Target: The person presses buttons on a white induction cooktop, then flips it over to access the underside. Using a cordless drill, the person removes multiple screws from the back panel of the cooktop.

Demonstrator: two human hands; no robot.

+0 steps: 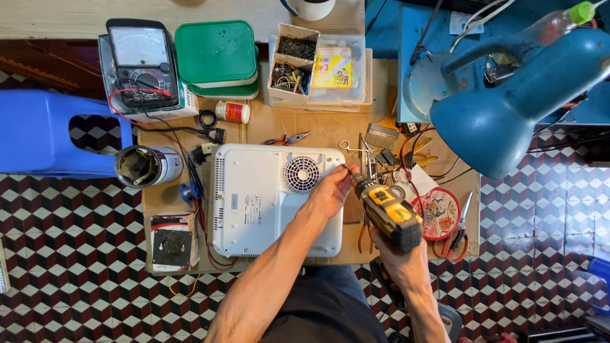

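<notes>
- Head view: the right hand is wrapped tight around the grip of a yellow-and-black drill, forearm rising from the lower edge, the bit angled up-left toward the right rim of a white appliance.
- The appliance lies underside up in the middle of the wooden table.
- The left hand rests on the appliance's right edge, fingers curled at the drill's tip; whether they pinch anything cannot be told.
- Pliers lie just beyond.
</notes>
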